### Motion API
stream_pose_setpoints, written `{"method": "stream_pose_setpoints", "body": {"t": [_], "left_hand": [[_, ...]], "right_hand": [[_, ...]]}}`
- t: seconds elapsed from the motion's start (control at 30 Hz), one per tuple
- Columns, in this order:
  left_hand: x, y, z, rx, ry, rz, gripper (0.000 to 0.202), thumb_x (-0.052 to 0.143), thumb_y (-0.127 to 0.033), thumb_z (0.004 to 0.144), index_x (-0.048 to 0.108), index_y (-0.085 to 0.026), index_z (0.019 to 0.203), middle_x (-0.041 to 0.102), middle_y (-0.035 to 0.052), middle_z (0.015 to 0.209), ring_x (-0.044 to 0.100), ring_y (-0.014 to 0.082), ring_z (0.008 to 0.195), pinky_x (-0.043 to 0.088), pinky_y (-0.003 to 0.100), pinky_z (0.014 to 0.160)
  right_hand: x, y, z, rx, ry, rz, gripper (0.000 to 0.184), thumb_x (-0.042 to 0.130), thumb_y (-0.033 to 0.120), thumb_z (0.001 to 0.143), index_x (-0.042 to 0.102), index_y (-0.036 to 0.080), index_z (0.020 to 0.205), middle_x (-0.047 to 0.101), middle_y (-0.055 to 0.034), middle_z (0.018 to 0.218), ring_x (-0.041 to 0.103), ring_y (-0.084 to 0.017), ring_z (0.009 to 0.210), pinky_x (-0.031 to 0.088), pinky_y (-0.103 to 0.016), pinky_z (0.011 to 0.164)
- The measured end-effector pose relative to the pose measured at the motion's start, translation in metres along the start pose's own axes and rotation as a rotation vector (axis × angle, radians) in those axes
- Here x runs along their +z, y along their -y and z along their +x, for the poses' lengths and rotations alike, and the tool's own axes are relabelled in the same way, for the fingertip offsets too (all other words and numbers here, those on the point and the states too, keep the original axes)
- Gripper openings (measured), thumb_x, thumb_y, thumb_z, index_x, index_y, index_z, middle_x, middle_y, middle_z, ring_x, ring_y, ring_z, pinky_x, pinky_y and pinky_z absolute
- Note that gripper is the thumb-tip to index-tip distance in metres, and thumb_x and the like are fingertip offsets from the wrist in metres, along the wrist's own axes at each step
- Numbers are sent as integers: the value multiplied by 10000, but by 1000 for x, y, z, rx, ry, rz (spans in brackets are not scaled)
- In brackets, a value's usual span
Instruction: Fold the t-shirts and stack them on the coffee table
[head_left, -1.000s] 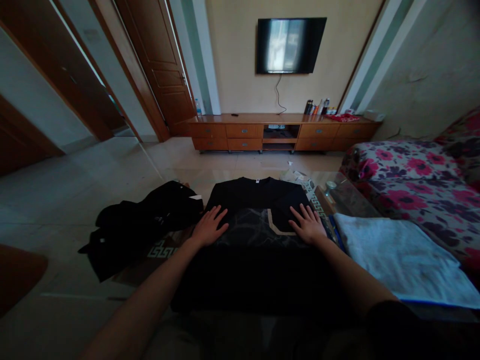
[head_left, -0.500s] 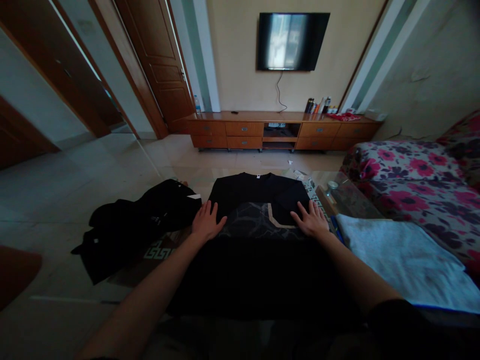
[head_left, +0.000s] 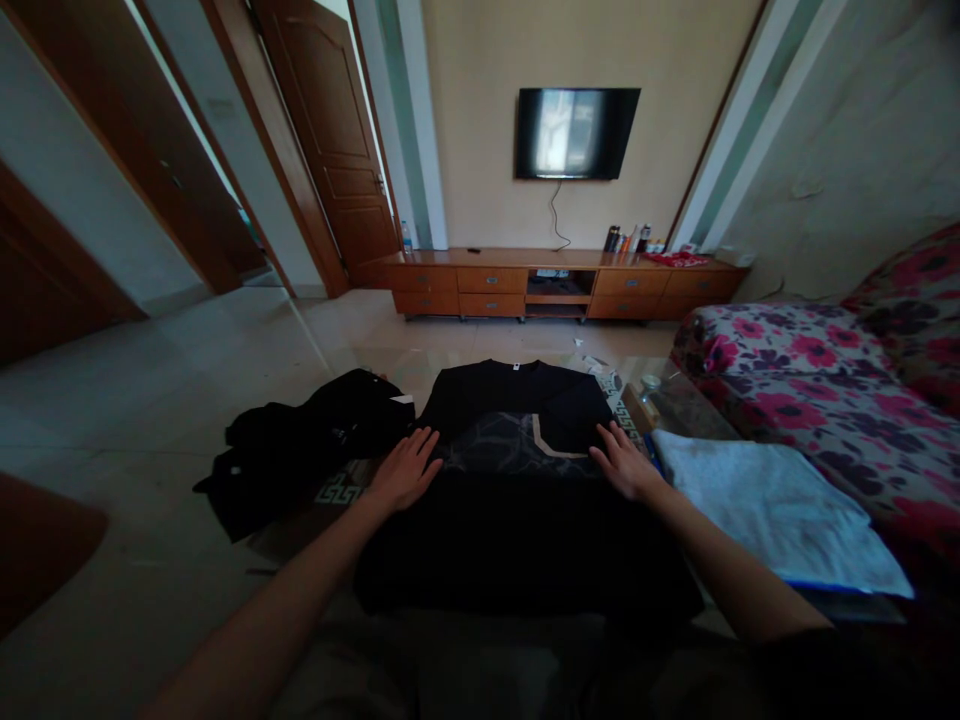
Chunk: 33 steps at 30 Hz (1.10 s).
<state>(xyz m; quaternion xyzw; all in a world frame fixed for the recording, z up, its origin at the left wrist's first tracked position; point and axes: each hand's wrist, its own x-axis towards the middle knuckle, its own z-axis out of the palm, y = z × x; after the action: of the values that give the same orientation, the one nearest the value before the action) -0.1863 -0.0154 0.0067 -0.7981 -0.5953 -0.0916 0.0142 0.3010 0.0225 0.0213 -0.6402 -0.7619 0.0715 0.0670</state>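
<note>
A black T-shirt (head_left: 525, 530) lies spread out in front of me, its neckline with a small white label at the far end. Across its chest runs a dark grey patterned band with a beige angled stripe. My left hand (head_left: 407, 468) rests flat on the shirt's left side, fingers stretched out. On the opposite side, my right hand (head_left: 624, 460) lies with fingers extended at the shirt's right edge. Both palms face down and neither grips the cloth. Left of the shirt is a heap of black clothing (head_left: 300, 445) with a white tag.
A folded light grey-blue cloth (head_left: 772, 510) lies to the right on the glass table (head_left: 694, 405). Beyond it stands a floral sofa (head_left: 810, 350). A low wooden cabinet (head_left: 491, 281) with bottles on top is against the far wall, under a television (head_left: 576, 134).
The view has tipped upward, so the room sits lower in the picture. Both hands have slid slightly toward me along the shirt's sides, still flat.
</note>
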Motion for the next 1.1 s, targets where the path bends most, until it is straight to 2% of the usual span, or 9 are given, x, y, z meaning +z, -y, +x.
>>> {"method": "stream_pose_setpoints", "body": {"t": [0.13, 0.23, 0.3, 0.4, 0.53, 0.67, 0.9, 1.03, 1.1], "left_hand": [[-7, 12, -43, -145, 89, -2, 702, 306, -590, 990, 393, -176, 1550, 350, 133, 1627, 260, 331, 1521, 230, 489, 1212], [-18, 18, -70, -212, 131, -43, 735, 379, -583, 956, 377, -147, 1548, 357, 169, 1614, 322, 343, 1488, 292, 484, 1182], [-27, 18, -84, -191, 122, -72, 724, 442, -548, 928, 389, -153, 1532, 410, 178, 1572, 418, 326, 1421, 343, 458, 1149], [-38, 13, -99, -216, 103, -80, 571, 490, -493, 903, 555, -144, 1349, 573, 187, 1373, 549, 313, 1260, 404, 433, 1076], [-46, 10, -111, -385, 206, -125, 328, 467, -454, 917, 632, -176, 971, 706, 131, 1007, 666, 265, 944, 475, 351, 845], [-51, 8, -120, -485, 322, -176, 351, 467, -489, 913, 606, -202, 765, 723, 89, 820, 686, 241, 805, 431, 289, 673], [-61, 1, -128, -493, 426, -198, 390, 594, -563, 797, 606, -209, 633, 723, 97, 740, 688, 253, 730, 397, 293, 585], [-62, 11, -129, -428, 578, -271, 419, 609, -572, 765, 603, -202, 567, 681, 73, 632, 649, 221, 629, 362, 286, 528], [-60, 17, -130, -444, 622, -337, 419, 641, -582, 727, 604, -199, 561, 657, 57, 588, 623, 204, 582, 353, 272, 497]], "right_hand": [[3, 6, -51, -61, 111, -35, 780, 411, 593, 967, 329, 112, 1574, 126, -196, 1682, 124, -335, 1551, 210, -489, 1235], [1, 6, -90, -102, 135, 5, 787, 533, 548, 911, 337, 174, 1575, 142, -170, 1684, 161, -351, 1543, 253, -498, 1218], [-6, 4, -111, -121, 135, 54, 770, 563, 513, 899, 352, 189, 1564, 249, -173, 1647, 292, -336, 1503, 308, -466, 1195], [-19, -2, -130, -123, 126, 102, 639, 571, 429, 905, 463, 148, 1469, 496, -188, 1461, 516, -291, 1341, 398, -390, 1127], [-31, -9, -138, 53, 143, 50, 357, 540, 345, 934, 621, 137, 1213, 685, -174, 1158, 683, -283, 1066, 509, -377, 944], [-31, -13, -143, 276, 224, -81, 322, 540, 379, 943, 696, 118, 1049, 736, -202, 1040, 716, -344, 1019, 545, -406, 835], [-34, -8, -155, 320, 302, -103, 355, 639, 438, 872, 757, 137, 1018, 755, -211, 1059, 731, -365, 1015, 572, -426, 809], [-40, -11, -157, 351, 400, -128, 338, 685, 425, 821, 772, 135, 971, 753, -216, 1089, 725, -388, 1028, 579, -456, 795], [-43, -12, -157, 369, 445, -114, 290, 697, 383, 799, 772, 141, 940, 757, -211, 1081, 733, -385, 1007, 584, -451, 763]]}}
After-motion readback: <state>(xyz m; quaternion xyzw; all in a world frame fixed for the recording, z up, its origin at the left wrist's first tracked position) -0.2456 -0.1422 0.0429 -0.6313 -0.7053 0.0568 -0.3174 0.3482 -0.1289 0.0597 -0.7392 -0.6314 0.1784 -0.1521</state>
